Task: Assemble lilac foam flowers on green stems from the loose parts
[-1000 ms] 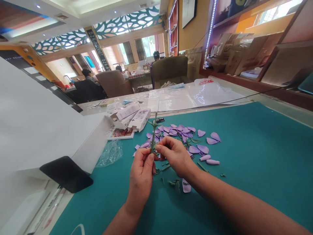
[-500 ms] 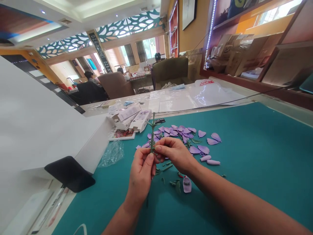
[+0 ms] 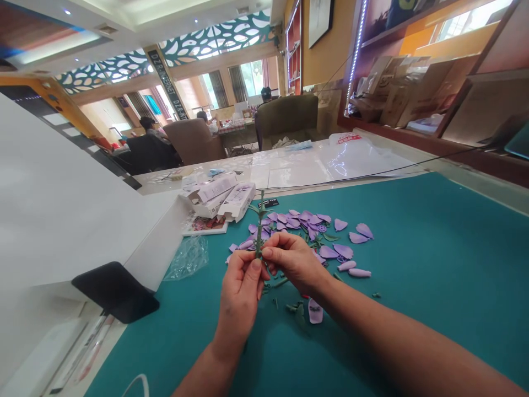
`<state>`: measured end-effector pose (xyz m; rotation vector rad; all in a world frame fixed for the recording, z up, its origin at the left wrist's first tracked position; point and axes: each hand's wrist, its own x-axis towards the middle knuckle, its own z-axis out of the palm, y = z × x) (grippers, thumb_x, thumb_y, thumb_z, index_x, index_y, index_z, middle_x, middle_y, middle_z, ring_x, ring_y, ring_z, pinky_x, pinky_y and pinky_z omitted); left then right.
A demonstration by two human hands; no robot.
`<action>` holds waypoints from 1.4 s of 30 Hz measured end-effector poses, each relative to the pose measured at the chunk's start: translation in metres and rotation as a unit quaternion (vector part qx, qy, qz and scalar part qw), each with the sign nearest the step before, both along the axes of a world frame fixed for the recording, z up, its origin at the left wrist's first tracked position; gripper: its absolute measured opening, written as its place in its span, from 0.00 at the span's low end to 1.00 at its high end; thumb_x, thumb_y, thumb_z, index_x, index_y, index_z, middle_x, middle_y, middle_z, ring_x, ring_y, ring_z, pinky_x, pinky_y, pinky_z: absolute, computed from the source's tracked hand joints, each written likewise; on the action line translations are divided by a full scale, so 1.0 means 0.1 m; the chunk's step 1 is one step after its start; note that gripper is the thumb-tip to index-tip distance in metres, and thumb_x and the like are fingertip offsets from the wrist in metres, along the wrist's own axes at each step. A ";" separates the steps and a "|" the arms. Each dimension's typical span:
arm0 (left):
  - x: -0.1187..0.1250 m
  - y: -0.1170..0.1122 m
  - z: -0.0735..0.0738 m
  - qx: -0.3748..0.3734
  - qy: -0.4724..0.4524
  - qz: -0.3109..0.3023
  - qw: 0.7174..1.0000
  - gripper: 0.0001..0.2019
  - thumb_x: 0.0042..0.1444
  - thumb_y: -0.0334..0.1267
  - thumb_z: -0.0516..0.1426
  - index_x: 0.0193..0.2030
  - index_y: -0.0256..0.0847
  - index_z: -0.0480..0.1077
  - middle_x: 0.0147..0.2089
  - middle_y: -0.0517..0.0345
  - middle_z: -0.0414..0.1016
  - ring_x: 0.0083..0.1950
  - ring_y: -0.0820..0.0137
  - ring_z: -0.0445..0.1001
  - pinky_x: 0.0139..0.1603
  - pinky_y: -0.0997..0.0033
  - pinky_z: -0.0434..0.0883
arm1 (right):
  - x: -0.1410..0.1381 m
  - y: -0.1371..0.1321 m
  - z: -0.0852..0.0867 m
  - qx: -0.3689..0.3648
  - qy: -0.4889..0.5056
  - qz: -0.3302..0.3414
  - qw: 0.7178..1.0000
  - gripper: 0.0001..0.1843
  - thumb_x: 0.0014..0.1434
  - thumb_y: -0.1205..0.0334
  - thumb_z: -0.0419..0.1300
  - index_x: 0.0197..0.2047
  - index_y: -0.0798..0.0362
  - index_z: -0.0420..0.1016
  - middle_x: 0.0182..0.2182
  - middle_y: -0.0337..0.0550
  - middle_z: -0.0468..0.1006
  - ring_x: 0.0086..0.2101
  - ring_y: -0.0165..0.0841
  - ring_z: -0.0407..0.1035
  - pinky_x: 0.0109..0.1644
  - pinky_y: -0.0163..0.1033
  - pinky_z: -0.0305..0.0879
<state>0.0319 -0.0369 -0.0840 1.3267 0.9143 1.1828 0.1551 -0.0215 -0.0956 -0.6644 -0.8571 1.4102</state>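
A green plastic flower stem (image 3: 259, 234) with small leaves stands upright in front of me. My left hand (image 3: 240, 292) is closed around its lower part. My right hand (image 3: 295, 260) pinches at the stem just above the left thumb; whether a small part is between those fingertips is hidden. Behind the hands lies a heap of loose purple petals (image 3: 306, 220). Two pale pink bud-shaped pieces (image 3: 359, 273) rest to the right. Below the hands are small green pieces (image 3: 294, 307) and a pale purple petal (image 3: 315, 311) with something dark on it.
A green mat (image 3: 433, 264) covers the table. At the left are opened boxes (image 3: 237, 202), a clear plastic bag (image 3: 188, 259), a black stand-like panel (image 3: 115, 292) and a white panel (image 3: 74, 193). A clear sheet (image 3: 297, 168) lies beyond the mat. People sit farther back.
Both hands stay on the stem with nearly the same grip. The whole view has shifted slightly, and the stem appears a few pixels farther right.
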 end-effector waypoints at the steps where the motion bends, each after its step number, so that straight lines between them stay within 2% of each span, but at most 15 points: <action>1: 0.00 0.00 0.00 -0.001 -0.001 -0.002 1.000 0.12 0.56 0.47 0.58 0.33 0.40 0.64 0.25 0.65 0.67 0.19 0.80 0.57 0.20 0.79 0.57 | 0.00 0.00 0.00 -0.001 -0.006 0.000 1.000 0.18 0.38 0.54 0.74 0.22 0.54 0.71 0.15 0.31 0.71 0.17 0.24 0.62 0.22 0.32 0.58; 6: -0.02 0.02 0.03 -0.039 -0.014 -0.025 0.999 0.12 0.56 0.46 0.59 0.39 0.40 0.65 0.24 0.66 0.67 0.18 0.81 0.57 0.19 0.80 0.55 | 0.16 -0.02 0.13 0.007 -0.092 0.021 0.995 0.14 0.42 0.54 0.71 0.26 0.54 0.73 0.17 0.32 0.72 0.18 0.24 0.64 0.23 0.32 0.62; 8: -0.05 0.03 0.04 -0.060 -0.020 -0.033 0.997 0.14 0.55 0.46 0.59 0.43 0.41 0.66 0.24 0.67 0.67 0.17 0.82 0.56 0.18 0.81 0.52 | 0.32 -0.05 0.21 0.020 -0.151 0.016 0.988 0.11 0.46 0.57 0.69 0.29 0.54 0.76 0.21 0.33 0.74 0.20 0.24 0.65 0.24 0.32 0.63; 11: -0.09 0.03 0.05 -0.093 -0.029 -0.041 0.994 0.14 0.53 0.47 0.61 0.41 0.40 0.69 0.21 0.67 0.65 0.16 0.82 0.55 0.17 0.81 0.52 | 0.66 -0.14 0.31 0.018 -0.223 -0.031 0.974 0.08 0.49 0.59 0.66 0.32 0.54 0.77 0.24 0.35 0.76 0.21 0.23 0.66 0.25 0.31 0.63; 14: -0.13 0.02 0.07 -0.131 -0.039 -0.052 0.989 0.14 0.49 0.46 0.64 0.37 0.40 0.70 0.20 0.67 0.66 0.15 0.81 0.56 0.16 0.81 0.53 | 1.02 -0.30 0.32 -0.014 -0.307 -0.063 0.949 0.08 0.51 0.58 0.65 0.33 0.54 0.77 0.25 0.36 0.76 0.21 0.24 0.65 0.25 0.31 0.63; 16: -0.15 0.02 0.08 -0.154 -0.035 -0.057 0.986 0.16 0.45 0.47 0.66 0.37 0.40 0.71 0.20 0.66 0.67 0.15 0.81 0.57 0.15 0.81 0.54 | 1.23 -0.42 0.25 -0.038 -0.381 -0.072 0.921 0.09 0.52 0.58 0.64 0.33 0.55 0.77 0.24 0.37 0.75 0.22 0.25 0.66 0.26 0.32 0.63; 20: -0.18 0.02 0.09 -0.186 -0.041 -0.059 0.980 0.19 0.40 0.47 0.69 0.36 0.39 0.73 0.22 0.64 0.69 0.16 0.80 0.61 0.15 0.81 0.56 | 1.47 -0.66 0.01 -0.078 -0.533 -0.043 0.842 0.09 0.55 0.58 0.60 0.33 0.54 0.77 0.25 0.39 0.76 0.26 0.29 0.68 0.29 0.34 0.64; 24: -0.17 0.02 0.09 -0.220 -0.049 -0.068 0.972 0.19 0.37 0.45 0.70 0.35 0.39 0.73 0.24 0.63 0.71 0.17 0.79 0.63 0.15 0.81 0.59 | 1.50 -0.80 -0.18 -0.079 -0.692 -0.037 0.717 0.08 0.58 0.64 0.56 0.36 0.51 0.78 0.34 0.42 0.81 0.32 0.32 0.71 0.34 0.35 0.63; 28: -0.18 0.05 0.06 -0.233 -0.065 -0.070 0.968 0.20 0.35 0.44 0.71 0.34 0.38 0.74 0.23 0.63 0.71 0.17 0.79 0.62 0.15 0.81 0.61 | 1.52 -0.92 -0.19 -0.097 -0.805 -0.036 0.584 0.11 0.59 0.67 0.55 0.38 0.49 0.78 0.39 0.43 0.81 0.39 0.37 0.73 0.38 0.38 0.62; 31: -0.19 0.07 0.03 -0.248 -0.075 -0.080 0.962 0.19 0.35 0.43 0.71 0.34 0.38 0.74 0.23 0.63 0.71 0.17 0.80 0.61 0.14 0.82 0.60 | 1.52 -1.01 -0.18 -0.132 -0.840 0.007 0.526 0.11 0.57 0.68 0.55 0.40 0.49 0.77 0.39 0.43 0.80 0.38 0.38 0.73 0.35 0.37 0.59; 34: -0.20 0.08 -0.01 -0.259 -0.084 -0.089 0.958 0.18 0.37 0.42 0.71 0.34 0.38 0.73 0.23 0.63 0.71 0.17 0.80 0.61 0.14 0.82 0.60 | 1.51 -1.07 -0.23 -0.136 -0.848 0.038 0.511 0.12 0.55 0.71 0.55 0.39 0.50 0.76 0.39 0.44 0.79 0.36 0.36 0.72 0.32 0.35 0.56; 38: -0.20 0.07 -0.04 -0.254 -0.101 -0.115 0.955 0.17 0.41 0.42 0.69 0.35 0.38 0.73 0.22 0.64 0.71 0.16 0.81 0.60 0.14 0.82 0.59 | 1.49 -1.06 -0.37 -0.104 -0.854 0.030 0.509 0.09 0.53 0.72 0.53 0.31 0.53 0.74 0.33 0.45 0.77 0.32 0.34 0.70 0.31 0.36 0.54; 39: -0.20 0.07 -0.04 -0.252 -0.107 -0.125 0.954 0.16 0.42 0.43 0.69 0.35 0.37 0.73 0.23 0.64 0.71 0.16 0.81 0.61 0.14 0.82 0.59 | 1.47 -1.03 -0.38 -0.087 -0.851 0.020 0.518 0.09 0.53 0.72 0.53 0.29 0.54 0.73 0.31 0.45 0.77 0.30 0.33 0.69 0.30 0.36 0.54; 40: -0.21 0.07 -0.05 -0.250 -0.112 -0.129 0.953 0.16 0.43 0.42 0.68 0.36 0.37 0.73 0.23 0.64 0.71 0.16 0.82 0.61 0.15 0.82 0.59 | 1.44 -1.00 -0.38 -0.064 -0.840 0.007 0.539 0.09 0.52 0.72 0.53 0.28 0.54 0.72 0.29 0.44 0.76 0.29 0.32 0.67 0.30 0.36 0.55; 42: -0.21 0.06 -0.06 -0.247 -0.115 -0.141 0.952 0.15 0.45 0.43 0.67 0.37 0.37 0.73 0.23 0.64 0.71 0.16 0.82 0.61 0.14 0.82 0.58 | 1.34 -0.92 -0.30 -0.017 -0.793 -0.020 0.608 0.08 0.51 0.71 0.53 0.29 0.53 0.72 0.26 0.40 0.74 0.26 0.30 0.65 0.29 0.35 0.56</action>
